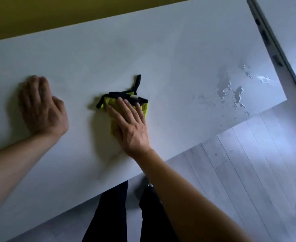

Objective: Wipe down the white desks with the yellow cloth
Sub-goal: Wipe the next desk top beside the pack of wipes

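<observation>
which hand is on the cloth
The right hand, fingers flat on the yellow cloth; the left hand rests on bare desk.

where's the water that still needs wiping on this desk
In the head view, the water patches lie on the white desk near its right end, to the right of the yellow cloth under the flat right hand.

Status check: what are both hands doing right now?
Right hand flat on cloth. Left hand resting on desk. Water right of cloth.
</observation>
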### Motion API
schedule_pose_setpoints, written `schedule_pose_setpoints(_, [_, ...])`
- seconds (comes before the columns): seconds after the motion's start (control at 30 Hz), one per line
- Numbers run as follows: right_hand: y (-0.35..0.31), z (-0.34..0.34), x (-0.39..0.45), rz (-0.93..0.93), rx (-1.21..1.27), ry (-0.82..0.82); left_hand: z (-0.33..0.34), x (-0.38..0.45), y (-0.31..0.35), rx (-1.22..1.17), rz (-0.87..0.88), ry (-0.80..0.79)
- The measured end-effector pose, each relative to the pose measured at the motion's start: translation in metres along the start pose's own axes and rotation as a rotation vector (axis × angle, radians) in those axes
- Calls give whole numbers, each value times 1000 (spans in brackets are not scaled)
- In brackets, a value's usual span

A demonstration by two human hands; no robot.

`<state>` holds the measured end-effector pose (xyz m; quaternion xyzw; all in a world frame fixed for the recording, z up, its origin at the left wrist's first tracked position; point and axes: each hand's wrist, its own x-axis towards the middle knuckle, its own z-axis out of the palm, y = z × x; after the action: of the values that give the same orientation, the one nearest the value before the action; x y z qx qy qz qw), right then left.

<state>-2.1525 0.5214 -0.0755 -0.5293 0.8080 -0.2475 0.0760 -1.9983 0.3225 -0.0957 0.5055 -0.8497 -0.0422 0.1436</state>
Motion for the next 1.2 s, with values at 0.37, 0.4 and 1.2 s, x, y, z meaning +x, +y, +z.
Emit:
schedule_pose_setpoints(0.37, [74,-44,-51,-33,-32,-8,29,-57,155,-204,225,-54])
schedule_pose_setpoints(0.4, [90,-51,-53,-6,-45,9,33,-60,167,-194,223,-65])
schedule_pose_setpoints(1.2, [215,-97,-16,168,-62,168,37,-61,173,-123,217,-18])
